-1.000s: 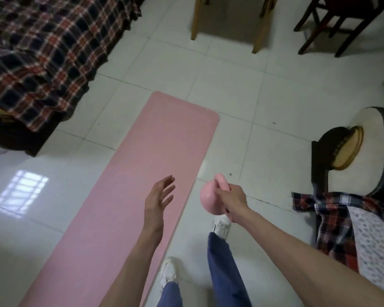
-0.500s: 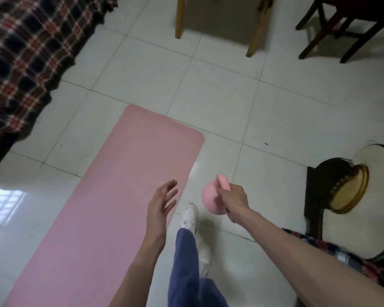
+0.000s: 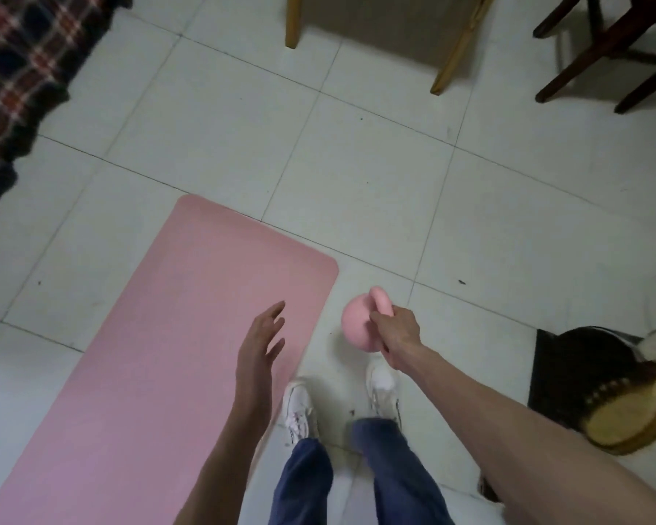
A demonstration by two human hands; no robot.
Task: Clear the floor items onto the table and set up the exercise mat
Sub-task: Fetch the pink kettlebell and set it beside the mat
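The exercise mat (image 3: 175, 350) is a plain pink sheet with rounded corners, unrolled flat on the white tiled floor (image 3: 356, 176) — it runs diagonally, its far short edge pointing up and right, its near end leaving the view at the bottom left. Just beside the mat's far right corner hangs a pink kettlebell (image 3: 358, 323), the same soft pink as the mat — a rounded body with a thick loop handle on top, carried by that handle clear of the floor, not touching the mat.
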